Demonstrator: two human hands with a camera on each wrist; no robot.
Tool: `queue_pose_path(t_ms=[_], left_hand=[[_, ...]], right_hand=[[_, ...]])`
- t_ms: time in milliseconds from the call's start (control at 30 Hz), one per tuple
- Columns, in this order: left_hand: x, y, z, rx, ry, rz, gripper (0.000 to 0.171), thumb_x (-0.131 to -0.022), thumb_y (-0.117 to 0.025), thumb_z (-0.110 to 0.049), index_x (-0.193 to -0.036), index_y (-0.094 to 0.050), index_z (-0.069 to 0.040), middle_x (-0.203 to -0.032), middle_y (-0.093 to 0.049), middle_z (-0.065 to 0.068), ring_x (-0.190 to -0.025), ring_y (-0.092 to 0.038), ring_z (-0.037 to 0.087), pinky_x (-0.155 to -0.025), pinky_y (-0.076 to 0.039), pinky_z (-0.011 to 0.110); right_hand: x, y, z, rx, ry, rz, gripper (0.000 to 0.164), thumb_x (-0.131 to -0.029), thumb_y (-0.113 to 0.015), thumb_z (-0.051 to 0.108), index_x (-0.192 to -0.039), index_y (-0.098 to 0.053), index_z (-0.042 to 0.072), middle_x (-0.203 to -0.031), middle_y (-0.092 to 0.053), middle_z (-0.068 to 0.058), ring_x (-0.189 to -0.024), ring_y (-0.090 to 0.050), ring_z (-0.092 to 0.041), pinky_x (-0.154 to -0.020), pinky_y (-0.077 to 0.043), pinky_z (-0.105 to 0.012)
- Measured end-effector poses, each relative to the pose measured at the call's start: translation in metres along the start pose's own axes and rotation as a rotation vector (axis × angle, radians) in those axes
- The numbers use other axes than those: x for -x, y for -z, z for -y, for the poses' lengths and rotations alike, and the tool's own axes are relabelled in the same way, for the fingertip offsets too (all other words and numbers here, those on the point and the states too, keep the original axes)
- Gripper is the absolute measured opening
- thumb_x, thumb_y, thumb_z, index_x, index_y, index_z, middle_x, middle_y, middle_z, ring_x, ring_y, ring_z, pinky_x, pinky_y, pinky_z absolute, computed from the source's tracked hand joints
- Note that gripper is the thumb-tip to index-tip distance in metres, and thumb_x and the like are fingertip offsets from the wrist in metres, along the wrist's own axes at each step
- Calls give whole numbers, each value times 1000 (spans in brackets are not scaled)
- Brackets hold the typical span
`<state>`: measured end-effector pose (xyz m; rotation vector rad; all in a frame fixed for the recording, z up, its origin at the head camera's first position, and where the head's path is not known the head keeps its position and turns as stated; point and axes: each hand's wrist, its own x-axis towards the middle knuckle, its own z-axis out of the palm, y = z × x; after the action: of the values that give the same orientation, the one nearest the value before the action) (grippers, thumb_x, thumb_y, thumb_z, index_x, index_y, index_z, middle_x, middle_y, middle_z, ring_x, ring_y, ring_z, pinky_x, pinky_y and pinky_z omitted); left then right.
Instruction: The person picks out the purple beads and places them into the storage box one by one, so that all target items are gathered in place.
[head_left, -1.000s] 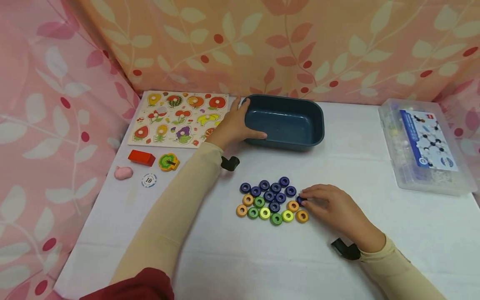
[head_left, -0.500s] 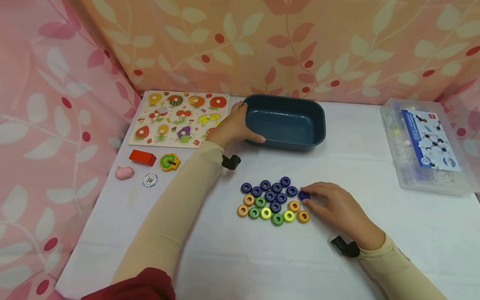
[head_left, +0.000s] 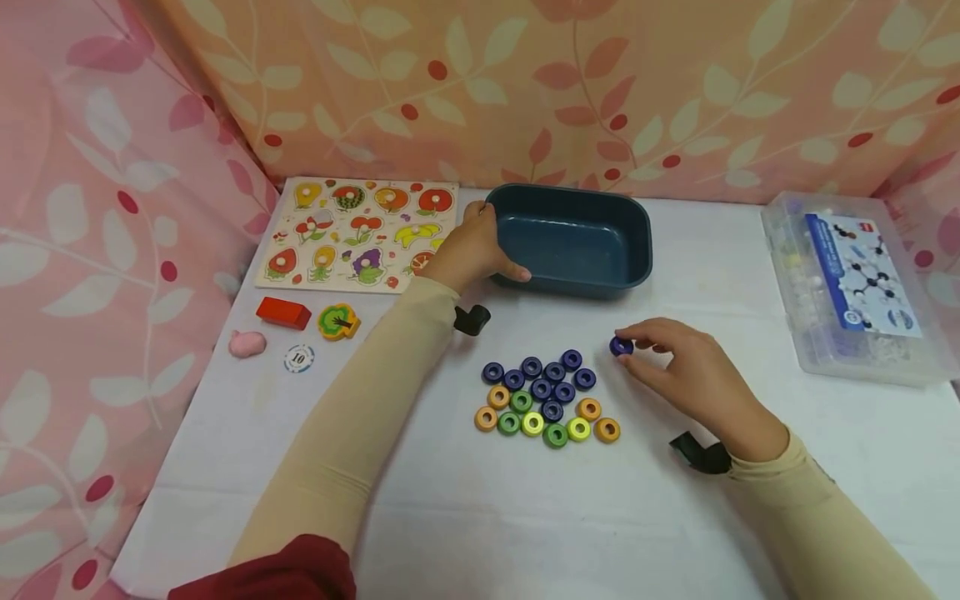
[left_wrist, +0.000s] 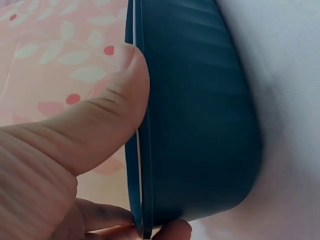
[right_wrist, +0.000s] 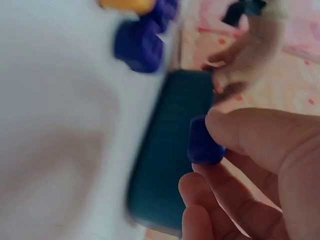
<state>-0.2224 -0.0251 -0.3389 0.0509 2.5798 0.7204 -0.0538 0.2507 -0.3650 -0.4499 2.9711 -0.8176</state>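
My right hand (head_left: 697, 379) pinches a dark purple ring bead (head_left: 621, 346) between thumb and fingertips, above the white cloth. In the right wrist view the same bead (right_wrist: 204, 142) overlaps the side of the blue plastic tub. My left hand (head_left: 472, 250) grips the left end of that dark teal-blue tub (head_left: 570, 287). Seen from the left wrist, the thumb lies over the rim and fingertips hold the tub's wall (left_wrist: 195, 115) at the corner. Between the hands lies a group of ring beads: purple ones (head_left: 541, 389), orange ones (head_left: 588, 408), green ones (head_left: 555, 435) and yellow ones (head_left: 578, 429).
A fruit peg puzzle board (head_left: 337, 242) lies left of the tub. Near it are a red block (head_left: 283, 313), a tree piece (head_left: 338, 322), a pink pig figure (head_left: 247, 343) and a "10" chip (head_left: 299, 358). A clear plastic case (head_left: 862, 287) stands at the right.
My right hand has picked the purple bead from the right edge of the group and carried it up and away toward the tub. The left hand stays at the tub.
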Motion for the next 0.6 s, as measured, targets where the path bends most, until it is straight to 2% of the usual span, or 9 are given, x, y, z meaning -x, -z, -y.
queue_pose_path(t_ms=[167,300,467,600], left_hand=[[0,2,-4,-16,28,-2,132,-68,-89,-51,-162,-6,-11,-169,-4,6,-143,-36,31,-115,-41,47],[-1,3,-5,-10,33,-3,131,-68,-89,-49,-162,-6,-11,-169,-4,6,-145,-34,31,-116,-39,46],[-3,2,-4,2,12,2,133,-67,-90,-48,-162,-5,-9,-168,-4,7,-146,-33,30,-119,-36,45],[-4,1,-4,-4,8,7,134,-66,-89,-49,-162,-4,-9,-168,-3,7,-147,-31,30,-119,-36,44]], right_hand=[[-36,17,1,-48,-50,-69,35,-90,-77,20,-123,-70,14,-116,-70,-8,-103,-63,-29,-89,-54,-54],[-73,20,0,-68,-93,-101,37,-92,-74,21,-128,-68,12,-118,-68,-12,-104,-63,-30,-90,-54,-53],[-117,20,-1,-68,-142,-61,38,-95,-69,24,-131,-66,12,-122,-66,-14,-103,-64,-29,-85,-57,-48],[-144,22,-3,-53,-161,-7,39,-96,-68,26,-132,-66,11,-125,-67,-14,-103,-64,-28,-87,-56,-46]])
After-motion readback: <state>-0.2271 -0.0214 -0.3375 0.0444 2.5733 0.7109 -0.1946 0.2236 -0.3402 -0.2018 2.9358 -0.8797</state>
